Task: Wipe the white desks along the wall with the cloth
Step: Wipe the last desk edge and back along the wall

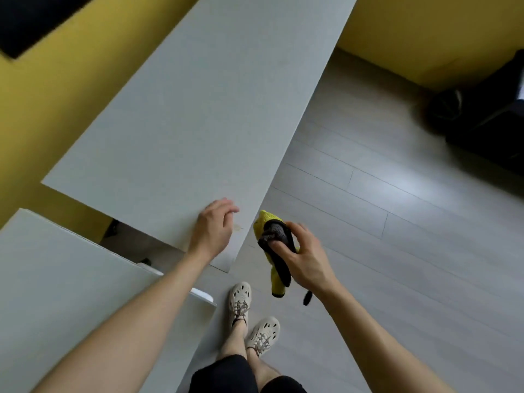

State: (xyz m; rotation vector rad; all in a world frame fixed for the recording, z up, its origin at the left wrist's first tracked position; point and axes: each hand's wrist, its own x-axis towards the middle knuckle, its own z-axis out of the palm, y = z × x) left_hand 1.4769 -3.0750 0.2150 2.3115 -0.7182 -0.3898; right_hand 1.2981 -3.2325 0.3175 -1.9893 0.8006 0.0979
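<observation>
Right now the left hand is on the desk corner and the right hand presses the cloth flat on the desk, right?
Not quite. In the head view the right hand grips the cloth bunched past the desk edge, over the floor, not on the surface. The left hand is on the desk near its corner.

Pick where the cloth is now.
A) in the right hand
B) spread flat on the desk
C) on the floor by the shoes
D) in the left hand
A: the right hand grips the cloth beside the desk edge; the left hand holds nothing.
</observation>
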